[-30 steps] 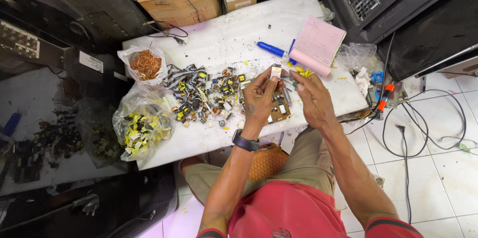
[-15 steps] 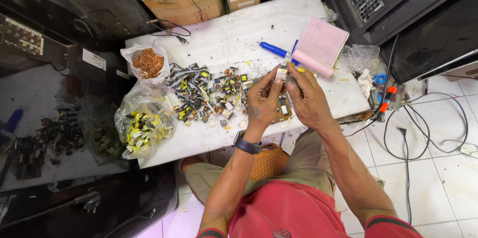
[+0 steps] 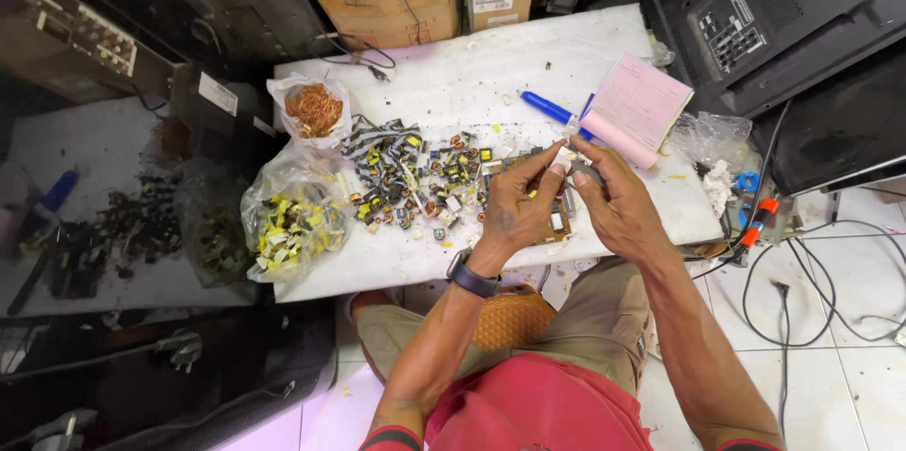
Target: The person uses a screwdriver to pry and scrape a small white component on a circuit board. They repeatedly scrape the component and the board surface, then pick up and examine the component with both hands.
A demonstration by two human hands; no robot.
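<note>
Head view: you're pinching a small pale component (image 3: 561,160) between both hands, left hand (image 3: 514,206) and right hand (image 3: 613,210) closing on it just above the white tabletop (image 3: 453,83), and it's looking light, rigid, best gripped by its edges.

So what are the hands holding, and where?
Both hands, left and right, pinch a small pale part by its ends with the fingertips; its kind cannot be told.

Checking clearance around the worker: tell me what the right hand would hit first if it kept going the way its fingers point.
The right hand points up-left, toward the far side of the table. Beyond the small part it pinches with the left hand, the blue pen probably comes first, though depth is unclear.
</note>
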